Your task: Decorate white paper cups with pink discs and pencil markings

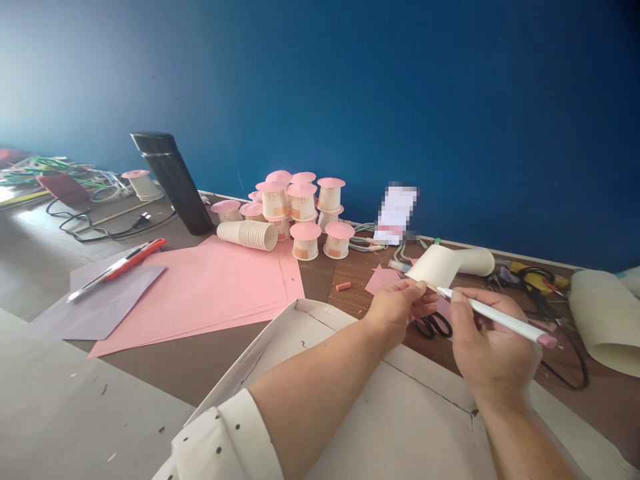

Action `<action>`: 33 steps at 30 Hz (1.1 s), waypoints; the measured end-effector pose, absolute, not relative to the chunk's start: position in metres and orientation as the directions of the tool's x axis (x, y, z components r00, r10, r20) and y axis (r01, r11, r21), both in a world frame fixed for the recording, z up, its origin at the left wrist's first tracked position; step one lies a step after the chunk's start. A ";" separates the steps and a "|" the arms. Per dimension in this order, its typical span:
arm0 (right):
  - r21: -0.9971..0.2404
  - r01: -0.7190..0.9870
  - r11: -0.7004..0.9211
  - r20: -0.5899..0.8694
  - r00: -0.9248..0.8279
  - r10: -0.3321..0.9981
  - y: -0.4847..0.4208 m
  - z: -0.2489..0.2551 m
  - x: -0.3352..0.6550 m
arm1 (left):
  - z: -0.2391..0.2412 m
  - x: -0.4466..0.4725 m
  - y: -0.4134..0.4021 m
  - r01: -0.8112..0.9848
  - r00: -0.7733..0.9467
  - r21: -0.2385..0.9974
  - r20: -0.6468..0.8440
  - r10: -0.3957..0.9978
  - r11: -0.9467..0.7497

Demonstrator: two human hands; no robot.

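My left hand (pixel 400 303) is closed on a white paper cup (pixel 434 265), held on its side above the table. My right hand (pixel 493 340) grips a white pencil (pixel 500 319) with a pink eraser end; its tip touches the cup near my left fingers. Black scissors (pixel 434 325) lie on the table just under both hands. A shallow white cardboard box lid (pixel 300 333) sits below my forearms.
Pink paper sheets (pixel 210 287), a grey sheet with a red utility knife (pixel 120 267), a lying stack of cups (pixel 249 234), several pink-roofed cup houses (pixel 305 210), a black flask (pixel 173 180), cables at left, tools and a cream roll (pixel 605 320) at right.
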State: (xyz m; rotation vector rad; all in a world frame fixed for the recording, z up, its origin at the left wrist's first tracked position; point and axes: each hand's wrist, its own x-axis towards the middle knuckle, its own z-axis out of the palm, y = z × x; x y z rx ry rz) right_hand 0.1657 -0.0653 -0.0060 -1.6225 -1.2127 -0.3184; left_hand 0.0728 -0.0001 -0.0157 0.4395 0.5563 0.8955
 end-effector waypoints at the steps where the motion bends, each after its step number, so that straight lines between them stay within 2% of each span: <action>1: -0.565 0.824 0.048 0.709 0.455 0.540 -0.065 -0.006 0.166 | -0.015 0.073 0.000 -0.603 0.501 0.573 -0.270 0.822 0.555; 13: -0.553 0.831 0.064 0.717 0.434 0.546 -0.064 -0.007 0.167 | -0.012 0.070 -0.001 -0.593 0.502 0.577 -0.280 0.818 0.562; 20: -0.599 0.800 0.044 0.672 0.472 0.570 -0.064 -0.006 0.164 | -0.013 0.071 0.000 -0.606 0.500 0.556 -0.290 0.816 0.569; 27: -0.677 0.725 0.130 0.654 0.511 0.558 -0.067 -0.003 0.161 | -0.015 0.072 0.000 -0.634 0.469 0.530 -0.315 0.825 0.563; 33: -0.655 0.749 0.098 0.650 0.494 0.577 -0.067 -0.004 0.164 | -0.015 0.072 0.000 -0.631 0.475 0.532 -0.311 0.823 0.565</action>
